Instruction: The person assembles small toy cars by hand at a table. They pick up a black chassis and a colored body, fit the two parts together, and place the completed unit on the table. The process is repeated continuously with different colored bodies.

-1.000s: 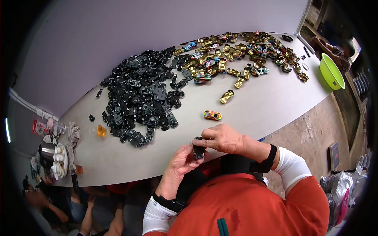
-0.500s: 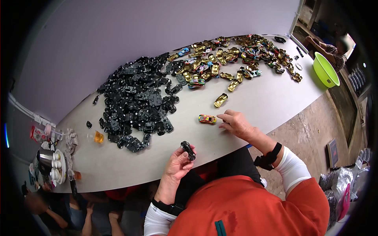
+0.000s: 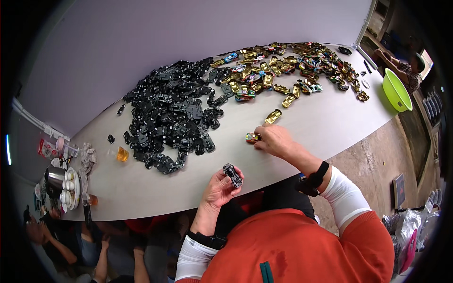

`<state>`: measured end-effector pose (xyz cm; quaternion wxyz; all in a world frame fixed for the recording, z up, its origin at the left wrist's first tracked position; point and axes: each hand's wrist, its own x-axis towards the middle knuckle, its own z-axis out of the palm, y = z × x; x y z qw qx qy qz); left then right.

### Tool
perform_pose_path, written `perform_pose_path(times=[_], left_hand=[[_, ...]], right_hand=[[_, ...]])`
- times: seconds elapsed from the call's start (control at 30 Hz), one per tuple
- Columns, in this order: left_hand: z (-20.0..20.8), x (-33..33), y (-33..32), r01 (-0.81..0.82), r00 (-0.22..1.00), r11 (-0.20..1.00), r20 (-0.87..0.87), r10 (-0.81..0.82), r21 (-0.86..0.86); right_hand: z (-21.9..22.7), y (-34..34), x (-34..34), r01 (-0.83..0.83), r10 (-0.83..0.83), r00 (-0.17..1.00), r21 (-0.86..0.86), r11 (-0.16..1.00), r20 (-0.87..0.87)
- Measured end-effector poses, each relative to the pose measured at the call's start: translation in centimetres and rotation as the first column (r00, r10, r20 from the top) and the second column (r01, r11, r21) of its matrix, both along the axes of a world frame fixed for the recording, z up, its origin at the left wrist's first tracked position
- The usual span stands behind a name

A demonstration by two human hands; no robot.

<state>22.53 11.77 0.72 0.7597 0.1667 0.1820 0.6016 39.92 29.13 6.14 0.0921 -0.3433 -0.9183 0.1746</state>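
Observation:
Near the table's front edge my left hand grips a black toy car chassis between thumb and fingers. Farther forward and to the right, my right hand has its fingers closed on a multicoloured toy car body, which still seems to rest on the table. Just beyond that hand lies a gold toy car body. A large heap of black toy car chassis spreads over the left half of the table. Gold and multicoloured car bodies are piled toward the back right.
A lime green basin stands by the table's right end. At the left are a cup of amber drink, a crumpled cloth and a tray of small white cups. Other people sit at the lower left; another person is at the far right.
My right hand has moved left and closed on the multicoloured car body. My left hand has tilted the black chassis slightly. The whole view has shifted a little.

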Motion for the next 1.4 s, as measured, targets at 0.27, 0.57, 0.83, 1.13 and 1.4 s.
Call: perform_pose_path(times=[0.27, 0.57, 0.83, 1.13, 1.4], left_hand=[[-0.2, 0.1, -0.1, -0.034, 0.999, 0.999, -0.004, 0.034, 0.006], [0.1, 0.8, -0.6, -0.17, 0.985, 0.985, -0.031, 0.17, -0.007], [0.6, 0.6, -0.4, -0.381, 0.915, 0.919, -0.102, 0.39, 0.101], [1.3, 1.5, 0.1, -0.401, 0.886, 0.908, -0.2, 0.418, 0.122], [2.1, 1.9, 0.2, -0.375, 0.888, 0.92, -0.241, 0.392, 0.116]], right_hand=[[-1.5, 1.1, 0.0, -0.122, 0.145, 0.973, 0.131, 0.984, -0.182], [-0.9, 0.0, -2.4, 0.106, -0.106, 0.993, 0.02, 0.994, 0.046], [1.6, -6.1, -0.8, -0.33, -0.266, 0.792, -0.752, 0.57, -0.549], [1.4, -8.1, -0.2, -0.357, -0.274, 0.697, -0.652, 0.669, -0.662], [1.5, -8.2, -0.2, -0.295, -0.258, 0.71, -0.61, 0.736, -0.655]])
